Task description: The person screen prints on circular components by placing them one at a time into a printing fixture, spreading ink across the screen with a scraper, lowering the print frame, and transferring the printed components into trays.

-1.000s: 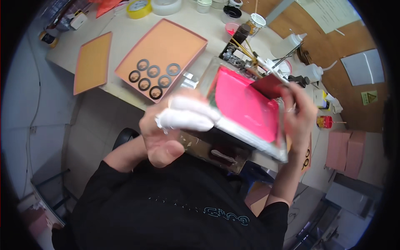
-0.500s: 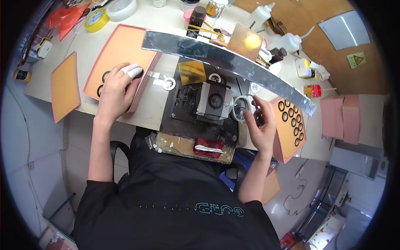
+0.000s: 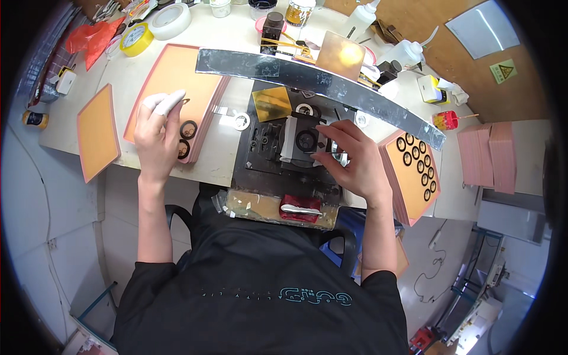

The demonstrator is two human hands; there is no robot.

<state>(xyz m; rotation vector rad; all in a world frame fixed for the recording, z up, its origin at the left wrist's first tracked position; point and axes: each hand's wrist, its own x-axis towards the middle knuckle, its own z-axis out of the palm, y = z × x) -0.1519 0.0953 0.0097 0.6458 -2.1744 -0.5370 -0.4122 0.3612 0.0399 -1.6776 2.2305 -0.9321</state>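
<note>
My left hand [image 3: 155, 139], with white finger covers, is raised over an orange, pink-edged board on the left. Its thumb and finger are closed at the tips around a small brownish piece [image 3: 186, 101], too small to name. Two black rings [image 3: 189, 129] lie on that board beside the hand. My right hand [image 3: 358, 160] reaches over the dark fixture [image 3: 260, 142] in the middle. Its thumb and forefinger are apart, the tips close to the right side of a black ring [image 3: 306, 141] on the fixture's grey block; whether they touch it I cannot tell.
A long dark curved bar [image 3: 319, 89] spans the table beyond the fixture. At right stands a board stack [image 3: 402, 177] bearing several black rings. Bottles, tape rolls [image 3: 170, 21] and a red cup [image 3: 445, 120] stand farther back. A red pad [image 3: 300, 208] lies at the near edge.
My left hand has lifted off the board, its fingers now pinched, uncovering two rings. My right hand has moved left from beside the fixture to the ring on its block.
</note>
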